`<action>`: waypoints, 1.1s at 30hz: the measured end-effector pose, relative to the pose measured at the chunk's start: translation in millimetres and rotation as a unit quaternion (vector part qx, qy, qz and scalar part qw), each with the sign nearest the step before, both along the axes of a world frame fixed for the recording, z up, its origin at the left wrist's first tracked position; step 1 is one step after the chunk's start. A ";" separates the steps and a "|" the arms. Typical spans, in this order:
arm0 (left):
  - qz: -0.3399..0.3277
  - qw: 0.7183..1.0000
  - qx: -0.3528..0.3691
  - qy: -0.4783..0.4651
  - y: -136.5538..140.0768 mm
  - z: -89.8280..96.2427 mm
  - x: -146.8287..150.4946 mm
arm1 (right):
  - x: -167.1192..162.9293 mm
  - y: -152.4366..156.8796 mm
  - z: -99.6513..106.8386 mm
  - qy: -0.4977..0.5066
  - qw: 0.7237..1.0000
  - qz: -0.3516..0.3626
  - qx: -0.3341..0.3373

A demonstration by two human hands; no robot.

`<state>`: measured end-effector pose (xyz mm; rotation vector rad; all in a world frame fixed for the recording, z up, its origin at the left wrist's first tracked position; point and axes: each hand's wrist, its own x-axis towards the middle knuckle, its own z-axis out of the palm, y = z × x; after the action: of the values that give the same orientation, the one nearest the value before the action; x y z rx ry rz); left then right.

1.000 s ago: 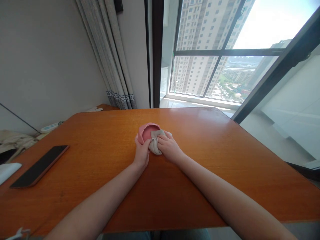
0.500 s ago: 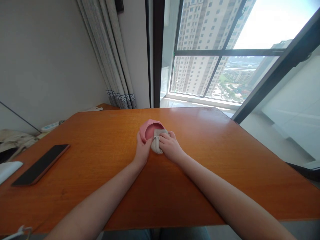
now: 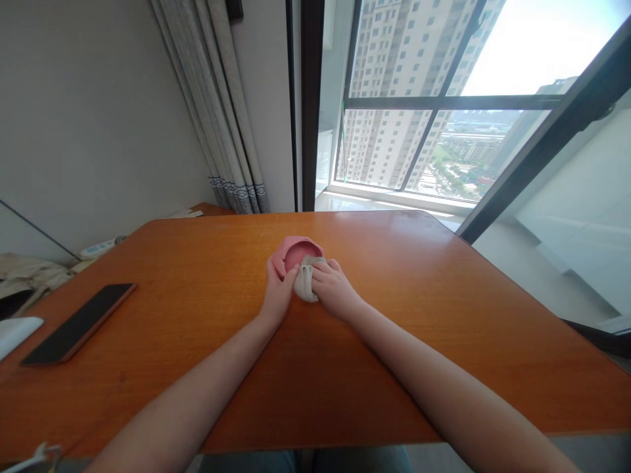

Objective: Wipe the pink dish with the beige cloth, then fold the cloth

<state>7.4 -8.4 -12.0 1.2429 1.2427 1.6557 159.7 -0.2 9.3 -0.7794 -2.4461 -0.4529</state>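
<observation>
Gripping the pink bowl [image 3: 294, 241] from its left side, your left hand [image 3: 276, 292] has its thumb at the near rim, beside the cloth [image 3: 303, 286]. Your right hand [image 3: 336, 289] has its fingers bent around the cloth, pressing it to the bowl's near right edge; some fingertips are hidden in the folds. The bowl is tipped so that its opening faces you: matte pink, with an angular, faceted outside and a smooth, round hollow, its lower right part covered by the cloth. It sits at the middle of the wooden table [image 3: 419, 295], between your two hands; you cannot tell whether its base touches the wood. The cloth is pale grey, bunched, with looped folds hanging toward you.

Count one bowl, one cloth and two hands. Well apart on your left lies one long black slab [image 3: 79, 325] with a reddish edge. One grey curtain [image 3: 217, 98] hangs beyond the table.
</observation>
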 end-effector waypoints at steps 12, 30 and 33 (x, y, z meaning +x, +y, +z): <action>-0.032 0.999 0.023 0.006 -2.3 -3.0 2.8 | 8.1 2.0 1.5 -0.015 0.999 -0.008 0.031; 0.018 0.997 0.036 0.061 -7.1 14.3 -1.7 | 8.0 4.7 5.4 -0.024 0.998 0.035 0.042; 0.012 0.996 0.026 0.086 -1.4 17.9 -5.3 | 15.0 8.8 9.4 -0.036 0.999 0.024 0.027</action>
<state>2.1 -9.9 5.9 1.4330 1.3288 1.6349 174.6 8.6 18.8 -0.6906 -2.5012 -0.5354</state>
